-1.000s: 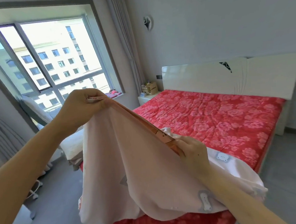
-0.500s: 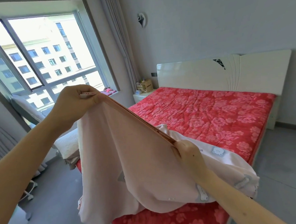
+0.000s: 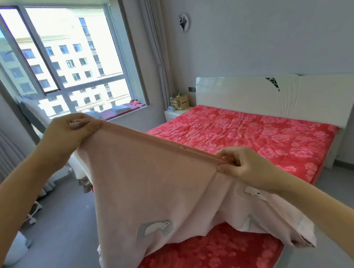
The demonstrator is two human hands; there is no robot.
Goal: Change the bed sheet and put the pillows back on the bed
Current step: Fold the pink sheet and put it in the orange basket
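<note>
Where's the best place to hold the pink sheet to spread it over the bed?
Probably along the darker hem band, pinched from above near its ends, as the left hand and right hand do: that taut, thicker edge lets the pink sheet hang free.

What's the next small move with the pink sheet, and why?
Probably slide the right hand further along the hem to find a corner. Both hands pinch the pink sheet by its darker edge band, the left hand higher, with that stretch taut. The rest hangs bunched over the foot of the red mattress cover, so it is not yet ready to spread.
</note>
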